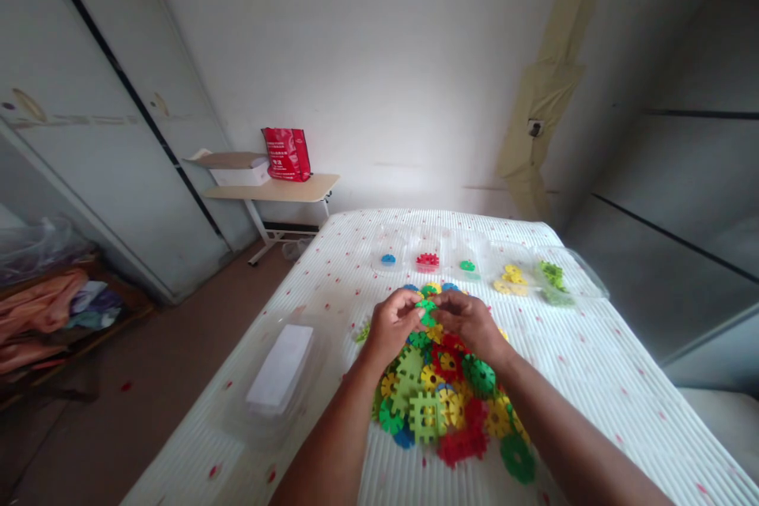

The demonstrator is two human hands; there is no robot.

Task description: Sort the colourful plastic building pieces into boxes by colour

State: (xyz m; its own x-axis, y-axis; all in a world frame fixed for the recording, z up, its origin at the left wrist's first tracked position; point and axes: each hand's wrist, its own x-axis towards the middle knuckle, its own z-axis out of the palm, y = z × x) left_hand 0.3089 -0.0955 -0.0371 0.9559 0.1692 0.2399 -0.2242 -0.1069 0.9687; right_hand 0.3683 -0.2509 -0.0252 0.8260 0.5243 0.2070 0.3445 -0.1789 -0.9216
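Between my two hands is a green plastic snowflake-shaped building piece (426, 311), held over the far part of a mixed pile. My left hand (392, 322) pinches its left side with thumb and fingers. From the right, my right hand (468, 322) grips the same piece with closed fingertips. Below them spreads a pile of interlocking plastic pieces (451, 405) in red, yellow, green, light green and blue, some round and some square with notches. Part of the pile is hidden by my hands and forearms.
Behind the pile stand clear containers holding blue pieces (388, 259), red pieces (428, 262), green pieces (468, 266), yellow pieces (511, 279) and light green pieces (553, 275). A clear tray with a white block (281, 368) lies left. Beyond, a small table (278, 188) bears a red bag (287, 154).
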